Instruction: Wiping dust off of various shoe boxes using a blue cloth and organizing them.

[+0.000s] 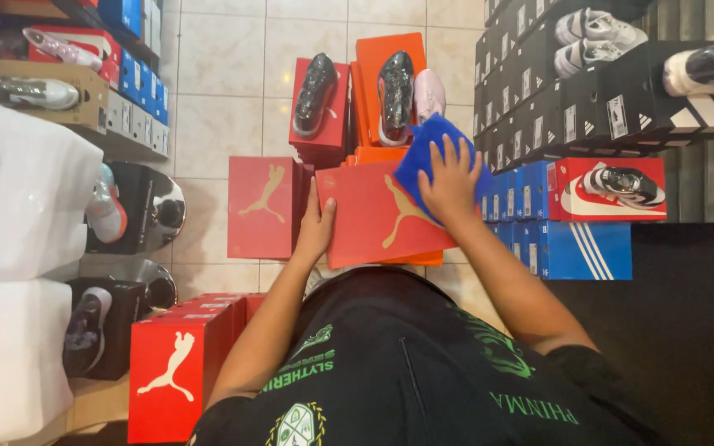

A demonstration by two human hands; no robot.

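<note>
Red shoebox (378,216) held tilted over stacked boxes, blue cloth (425,157) on its lid.
Left hand (316,227) grips the box's left edge, fingers clamped on it; right hand (450,177) lies on the cloth, fingers spread apart.
</note>
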